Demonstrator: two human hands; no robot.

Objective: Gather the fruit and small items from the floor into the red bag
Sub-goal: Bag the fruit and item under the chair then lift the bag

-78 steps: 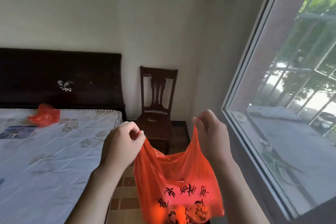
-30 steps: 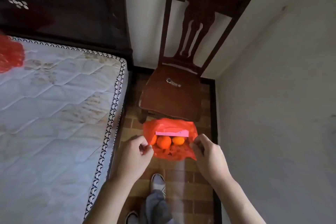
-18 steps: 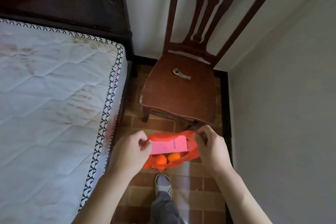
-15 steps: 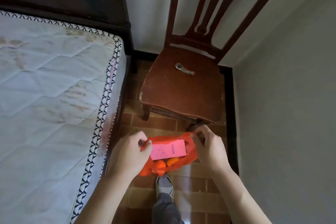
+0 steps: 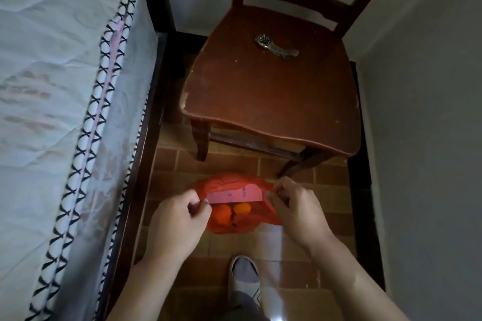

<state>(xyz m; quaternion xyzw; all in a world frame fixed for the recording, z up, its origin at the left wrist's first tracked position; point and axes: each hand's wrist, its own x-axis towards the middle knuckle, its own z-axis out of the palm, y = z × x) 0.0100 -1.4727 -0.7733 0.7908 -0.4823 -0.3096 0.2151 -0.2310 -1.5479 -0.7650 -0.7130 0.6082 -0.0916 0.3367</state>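
A shoe (image 5: 244,279) and a grey trouser leg (image 5: 242,306) stood on the brick-tiled floor (image 5: 328,190) at the bottom of the view, between two bare forearms that reached forward and down. The left hand (image 5: 176,219) was turned knuckles-up, its fingers curled and pinching the left rim of the red bag (image 5: 232,185); the right hand (image 5: 300,210) mirrored it, fingers curled and pinching the right rim — together they held the mouth apart. The bag hung low over the floor just ahead of the shoe, whether touching the tiles could not be told. Inside it lay two oranges (image 5: 223,214), side by side, and across the opening above them a pink box (image 5: 234,195) lay with one end by the left thumb. Beyond the bag stood a dark wooden chair (image 5: 260,99), its front legs near the bag's far edge, with a metal wristwatch (image 5: 275,45) lying toward the back of its seat. To the left ran a quilted mattress (image 5: 52,86) with black-and-white trim, on a dark bed frame (image 5: 146,138); a grey wall (image 5: 430,112) closed in the right side — a pale one stood behind the chair.
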